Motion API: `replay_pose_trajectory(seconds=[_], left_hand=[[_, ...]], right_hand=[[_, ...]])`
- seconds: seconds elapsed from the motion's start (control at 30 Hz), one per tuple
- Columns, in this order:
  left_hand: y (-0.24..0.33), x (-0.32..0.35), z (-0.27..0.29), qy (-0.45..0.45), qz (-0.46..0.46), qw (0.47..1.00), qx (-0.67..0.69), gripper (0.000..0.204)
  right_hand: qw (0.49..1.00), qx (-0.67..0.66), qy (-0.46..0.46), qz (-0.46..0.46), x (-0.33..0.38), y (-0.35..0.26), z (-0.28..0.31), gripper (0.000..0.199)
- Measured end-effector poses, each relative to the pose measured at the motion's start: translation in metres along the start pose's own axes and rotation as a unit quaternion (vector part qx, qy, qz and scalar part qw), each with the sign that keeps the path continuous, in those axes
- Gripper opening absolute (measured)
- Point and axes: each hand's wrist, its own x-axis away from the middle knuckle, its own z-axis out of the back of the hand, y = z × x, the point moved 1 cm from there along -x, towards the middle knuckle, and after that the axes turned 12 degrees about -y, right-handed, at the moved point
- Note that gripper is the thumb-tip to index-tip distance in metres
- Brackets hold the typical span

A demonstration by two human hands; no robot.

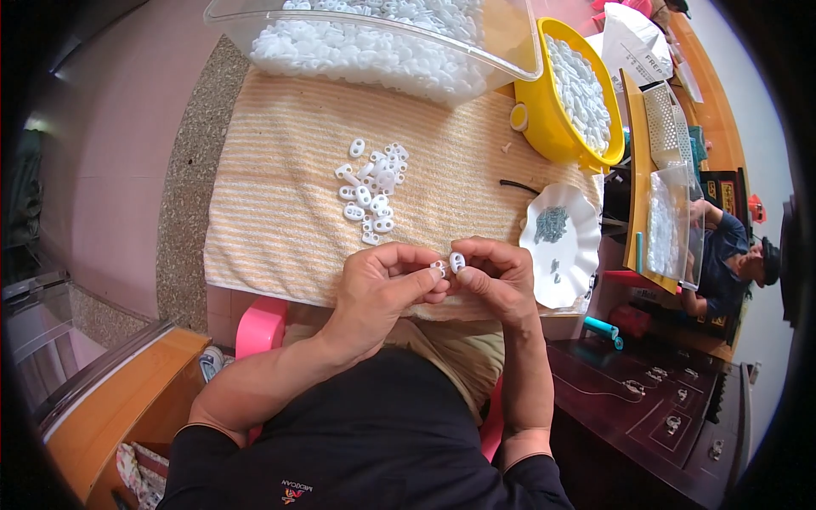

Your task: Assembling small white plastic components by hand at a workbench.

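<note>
Small white oval plastic piece (457, 261) pinched between thumb and fingers of right hand (497, 276), held just above the near edge of the towel-covered surface. Second, smaller piece (439, 268) gripped in fingertips of left hand (382, 285), almost touching the first. Both hands closed tight on their pieces, brought together at centre, forearms entering from the lower edge.

Likely mid-step of fitting the two parts into one; next move probably calls for lining up the small part squarely with the oval piece and pressing firmly without letting either slip.

Just beyond the hands, loose heap of similar white pieces (372, 191) on striped orange towel (280, 195). To the right, white scalloped plate (578, 255) holding small grey metal bits (551, 223). Farther back, clear plastic bin (510, 47) full of white pieces, and beside it yellow bowl (544, 119) also filled with them. Pink stool (259, 327) below the towel's near edge. Another person (731, 255) seated at far right.
</note>
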Motion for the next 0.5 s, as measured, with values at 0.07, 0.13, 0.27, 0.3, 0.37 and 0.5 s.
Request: replay_pose_trajectory(seconds=[0.07,0.13,0.27,0.3,0.37,0.5], left_hand=[[0.0008,0.0015,0.0000,-0.002,-0.001,1.000,0.004,0.016],[0.0008,0.0018,-0.0002,-0.004,0.000,1.000,0.007,0.016],[-0.0011,0.0008,0.0005,-0.002,-0.003,1.000,0.005,0.016],[-0.0013,0.0008,0.0007,-0.002,-0.003,1.000,0.003,0.016],[-0.0013,0.0008,0.0005,-0.003,-0.002,1.000,0.002,0.016],[-0.0006,0.0011,-0.0001,-0.004,0.001,1.000,-0.001,0.016]], right_hand=[[1.000,-0.006,-0.006,0.004,-0.0003,-0.0017,-0.0025,0.029],[1.000,0.001,-0.004,0.003,-0.0002,-0.0023,-0.0034,0.029],[1.000,-0.007,-0.007,0.001,-0.0010,-0.0062,-0.0058,0.029],[1.000,-0.007,-0.007,0.001,-0.0010,-0.0060,-0.0057,0.029],[1.000,0.001,-0.005,0.004,-0.0005,-0.0051,-0.0055,0.030],[1.000,-0.002,-0.006,0.001,-0.0002,-0.0052,-0.0054,0.029]])
